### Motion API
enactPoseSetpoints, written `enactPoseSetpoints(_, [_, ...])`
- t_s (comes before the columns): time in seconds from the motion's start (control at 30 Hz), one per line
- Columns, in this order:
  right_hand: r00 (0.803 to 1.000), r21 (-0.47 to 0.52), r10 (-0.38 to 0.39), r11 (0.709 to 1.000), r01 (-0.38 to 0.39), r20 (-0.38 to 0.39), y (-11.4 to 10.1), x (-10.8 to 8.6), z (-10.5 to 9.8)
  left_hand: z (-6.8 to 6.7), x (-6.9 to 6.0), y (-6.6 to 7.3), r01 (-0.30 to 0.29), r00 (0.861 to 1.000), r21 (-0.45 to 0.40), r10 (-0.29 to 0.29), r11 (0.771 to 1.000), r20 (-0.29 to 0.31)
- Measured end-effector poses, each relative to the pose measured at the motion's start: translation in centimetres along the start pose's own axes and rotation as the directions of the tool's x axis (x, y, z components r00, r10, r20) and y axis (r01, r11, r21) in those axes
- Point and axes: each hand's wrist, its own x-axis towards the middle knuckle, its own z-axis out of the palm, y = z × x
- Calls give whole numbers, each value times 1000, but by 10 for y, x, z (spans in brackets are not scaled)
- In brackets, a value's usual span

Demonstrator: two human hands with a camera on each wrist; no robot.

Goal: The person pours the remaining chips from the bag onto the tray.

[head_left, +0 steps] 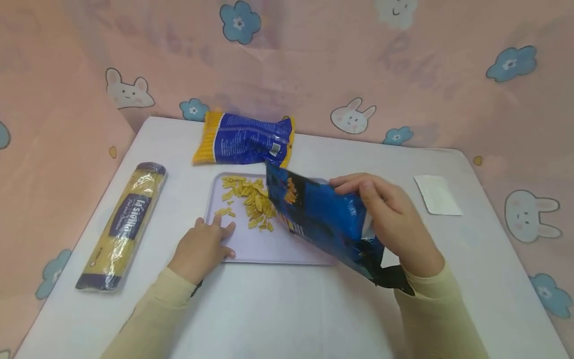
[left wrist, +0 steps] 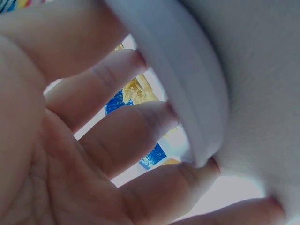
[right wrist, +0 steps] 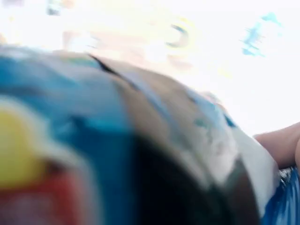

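A blue snack bag [head_left: 318, 209] slants over the right part of a pale lilac tray [head_left: 278, 252], its left end close to a heap of yellow chip-like pieces [head_left: 257, 202]. My right hand [head_left: 394, 214] grips the bag's upper right part between thumb and fingers. Spread fingers of my left hand [head_left: 202, 249] touch the tray's left edge, near a few loose pieces. In the left wrist view, the fingertips meet the tray rim [left wrist: 192, 84]. Blurred printed wrapping of the bag [right wrist: 93, 117] fills much of the right wrist view.
Behind the tray lies a blue and yellow packet [head_left: 251, 139]. A clear pack of spaghetti [head_left: 123, 224] lies at the left. Toward the right is a small white folded sheet or pad [head_left: 437, 195]. Patterned pink cloth [head_left: 287, 75] hangs behind the white table [head_left: 278, 309].
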Motion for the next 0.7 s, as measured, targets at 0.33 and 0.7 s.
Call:
enactPoseSetpoints(0.33, [981,-2,-94,995,96,170,18,3,21,2,1,-3,-41,997,11,42,999,-58])
enactPoseSetpoints(0.7, [997,62,-34,998,29,65,-1,-10,-6,1,2,0,2,1000,26,-2,1000,-6])
